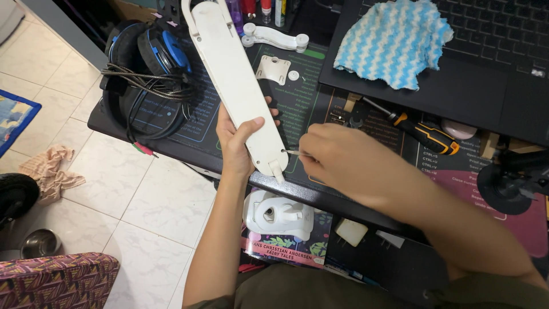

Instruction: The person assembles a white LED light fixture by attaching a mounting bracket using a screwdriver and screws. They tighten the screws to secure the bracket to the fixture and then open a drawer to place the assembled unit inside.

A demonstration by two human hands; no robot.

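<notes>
My left hand (235, 143) grips a long white plastic lamp arm (231, 74) from below, holding it tilted over the desk's front edge. My right hand (337, 160) pinches a thin metal tool (293, 152) whose tip touches the side of the arm near its lower end. A white plastic base part (278, 214) rests on a book (286, 249) on my lap below the desk.
A dark desk mat (320, 109) carries blue-and-black headphones (146, 63) with cables, white bracket parts (274, 37), an orange-and-black screwdriver (420, 133), and a laptop (492, 63) with a blue-and-white cloth (394, 40). A tiled floor lies to the left with a rag (48, 169).
</notes>
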